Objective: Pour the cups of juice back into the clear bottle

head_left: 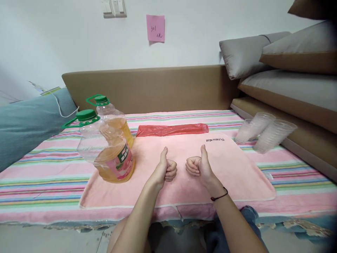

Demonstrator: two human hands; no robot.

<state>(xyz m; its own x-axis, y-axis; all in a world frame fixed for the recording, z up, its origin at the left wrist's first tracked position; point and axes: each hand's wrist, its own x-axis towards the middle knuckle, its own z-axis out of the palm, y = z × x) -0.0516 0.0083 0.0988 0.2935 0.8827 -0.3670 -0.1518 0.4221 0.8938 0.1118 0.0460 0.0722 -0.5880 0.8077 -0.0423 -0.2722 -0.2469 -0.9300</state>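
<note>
Bare forearms are closest to us in the head view, the R one w/ a thin black cord bracelet at the wrist. They lead to the left hand and right hand, apart & approx. level over the middle of a pale-pink plush towel. We read the mirrored thumbs-up as a deliberate pose, not a grip. On each, 4 fingers curl together into the palm, thumb straight up; we see nothing held. Whether either touches the towel, we can't tell.

The towel lies flat on a pink multi-striped fabric cover, prob. to protect it. At L, a big clear plastic bottle of amber liquid w/ green cap stands upright on the towel's edge, a 2nd such bottle behind, prob. to give the hands room. A flattened red plastic bag lies along the far edge. At R, stacked clear plastic cups tilt beside grey-and-brown cushions, maybe for support.
</note>
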